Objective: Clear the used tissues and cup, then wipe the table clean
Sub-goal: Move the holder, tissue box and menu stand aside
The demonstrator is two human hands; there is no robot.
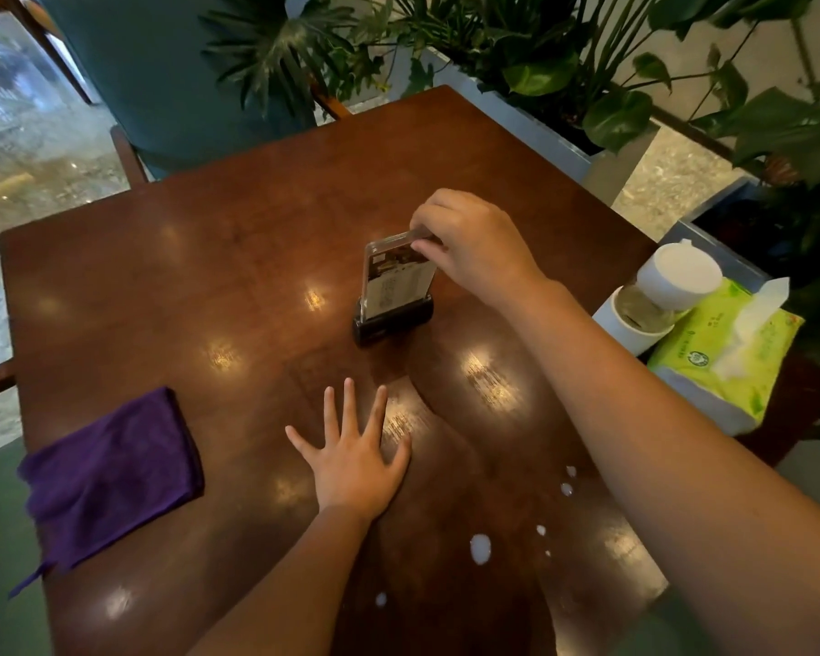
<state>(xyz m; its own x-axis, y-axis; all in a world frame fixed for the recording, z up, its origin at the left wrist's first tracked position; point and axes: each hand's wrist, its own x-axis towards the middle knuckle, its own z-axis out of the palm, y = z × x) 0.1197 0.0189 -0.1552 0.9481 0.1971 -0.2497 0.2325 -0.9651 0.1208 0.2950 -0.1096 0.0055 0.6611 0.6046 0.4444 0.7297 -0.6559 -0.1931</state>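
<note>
While your right hand (469, 248) pinched the top edge of the clear acrylic sign holder (395, 288) at centre frame, thumb and fingers narrow on it, its dark base sat on the wooden table (237, 258). Your left hand (351, 459) lay flat just below, fingers spread and straight, holding nothing.

Risks, as judged: the holder was gripped only at the top, so a quick lift could let it swing or slip from the base. The white spilled droplets (480, 547) at lower centre lay just beside your right forearm; dragging that arm back would likely smear them.

The purple cloth (110, 475), folded at lower left, lay well apart from the spill, untouched, so wiping looked not yet begun. No used tissues showed on the tabletop. At right edge, off the table, a white cup (659, 295) rested against a green tissue pack (725, 357).

Upper frame: potted plants (564, 63) and a teal chair (162, 78). The holder stood in the wiping path.
</note>
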